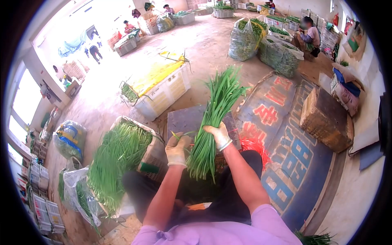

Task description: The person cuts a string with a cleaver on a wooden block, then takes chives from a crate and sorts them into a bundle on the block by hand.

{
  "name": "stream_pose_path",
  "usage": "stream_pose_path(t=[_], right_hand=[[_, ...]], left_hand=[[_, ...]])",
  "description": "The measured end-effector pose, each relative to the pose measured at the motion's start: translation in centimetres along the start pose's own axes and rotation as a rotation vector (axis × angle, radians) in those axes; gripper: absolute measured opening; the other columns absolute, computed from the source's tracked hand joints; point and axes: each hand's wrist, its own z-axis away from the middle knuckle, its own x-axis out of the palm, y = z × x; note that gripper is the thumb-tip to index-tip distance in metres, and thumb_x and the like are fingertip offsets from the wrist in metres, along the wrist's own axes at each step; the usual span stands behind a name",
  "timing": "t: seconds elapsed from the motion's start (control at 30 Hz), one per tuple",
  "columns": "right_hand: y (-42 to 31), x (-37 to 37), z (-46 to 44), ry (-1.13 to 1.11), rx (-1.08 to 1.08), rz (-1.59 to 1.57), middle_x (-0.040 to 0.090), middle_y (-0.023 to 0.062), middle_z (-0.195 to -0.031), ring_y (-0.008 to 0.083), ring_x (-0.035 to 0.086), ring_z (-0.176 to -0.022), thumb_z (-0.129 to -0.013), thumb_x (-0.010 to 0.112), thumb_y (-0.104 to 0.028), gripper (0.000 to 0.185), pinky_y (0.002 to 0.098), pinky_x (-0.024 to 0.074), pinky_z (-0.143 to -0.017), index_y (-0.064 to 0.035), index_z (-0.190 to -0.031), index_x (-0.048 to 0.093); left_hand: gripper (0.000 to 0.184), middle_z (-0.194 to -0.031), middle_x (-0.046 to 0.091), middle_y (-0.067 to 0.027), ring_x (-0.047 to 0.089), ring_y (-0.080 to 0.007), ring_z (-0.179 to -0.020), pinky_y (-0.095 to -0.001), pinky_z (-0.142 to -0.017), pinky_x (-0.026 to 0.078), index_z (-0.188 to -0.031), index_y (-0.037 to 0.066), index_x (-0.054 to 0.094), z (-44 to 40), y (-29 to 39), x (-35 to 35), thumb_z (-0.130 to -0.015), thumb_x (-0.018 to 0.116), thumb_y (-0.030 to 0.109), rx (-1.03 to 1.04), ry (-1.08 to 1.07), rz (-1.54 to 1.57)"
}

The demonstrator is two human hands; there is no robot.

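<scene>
A large bunch of long green leafy stalks (216, 110) stands tilted over a dark board (183, 121) in front of my knees. My right hand (219, 136), in a pale glove, is wrapped round the bunch at its middle. To the left of the bunch, my gloved left hand (178, 149) is closed, with a thin yellow-green stalk between its fingers. Red plastic strips (255, 148) lie by my right knee. At my left, a white crate (153, 153) is heaped with loose green stalks (118, 155).
A white box with a yellow cover (163, 93) stands ahead on the left. Filled plastic bags (279, 55) are farther off. A brown box (326, 118) sits at the right beside a printed mat (286, 134). Several people are seated or bent over in the distance.
</scene>
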Motion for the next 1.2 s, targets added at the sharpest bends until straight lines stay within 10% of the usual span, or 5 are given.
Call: stream_pose_path(t=[0.53, 0.83, 0.9, 1.0, 1.2], right_hand=[[-1.7, -1.1, 1.9, 0.054, 0.087, -0.289, 0.067, 0.0043, -0.100, 0.0159, 0.064, -0.085, -0.082, 0.068, -0.005, 0.033, 0.0307, 0.0523, -0.079, -0.0032, -0.114, 0.064], [-6.4, -7.8, 0.7, 0.154, -0.006, -0.674, 0.066, 0.0100, -0.091, 0.0287, 0.066, -0.083, -0.084, 0.064, -0.021, 0.028, 0.0446, 0.0564, -0.079, -0.0044, -0.106, 0.061], [-6.0, -8.5, 0.9, 0.116, -0.006, -0.735, 0.066, 0.0100, -0.096, 0.0295, 0.065, -0.084, -0.084, 0.064, -0.021, 0.031, 0.0451, 0.0561, -0.081, -0.0055, -0.110, 0.061], [-5.8, -7.6, 1.3, 0.111, -0.026, -0.692, 0.065, 0.0097, -0.098, 0.0292, 0.065, -0.084, -0.083, 0.065, -0.021, 0.033, 0.0444, 0.0563, -0.080, -0.0064, -0.112, 0.061], [-7.8, -5.9, 2.1, 0.067, 0.013, -0.567, 0.063, 0.0088, -0.088, 0.0281, 0.065, -0.079, -0.081, 0.068, -0.022, 0.035, 0.0434, 0.0579, -0.073, -0.0055, -0.110, 0.060]], left_hand=[[0.031, -0.089, 0.068, -0.0048, 0.063, -0.0169, -0.069, -0.0309, -0.062, 0.052, -0.115, 0.007, 0.065, 1.3, 1.3, 0.1, -0.086, 0.070, -0.002, -0.062, -0.016, 0.176], [0.032, -0.079, 0.058, -0.0015, 0.039, -0.0072, -0.046, -0.0254, -0.040, 0.031, -0.123, 0.006, 0.061, 1.0, 1.1, -19.1, -0.091, 0.064, 0.004, -0.148, 0.178, 0.227], [0.047, -0.096, 0.067, -0.0108, 0.064, -0.0218, -0.066, -0.0354, -0.058, 0.052, -0.131, 0.004, 0.057, 2.3, 0.5, -20.6, -0.088, 0.070, 0.016, -0.567, -0.064, -0.717], [0.071, -0.129, 0.058, -0.0243, 0.056, -0.0386, -0.120, -0.0433, -0.101, 0.046, -0.136, 0.001, 0.050, 6.3, 3.5, -14.6, -0.081, 0.074, 0.038, -0.058, -0.179, -1.576], [0.062, -0.124, 0.063, -0.0215, 0.060, -0.0308, -0.116, -0.0370, -0.099, 0.047, -0.135, 0.001, 0.053, 3.2, 4.8, -9.8, -0.087, 0.072, 0.036, 0.117, -0.356, -0.849]])
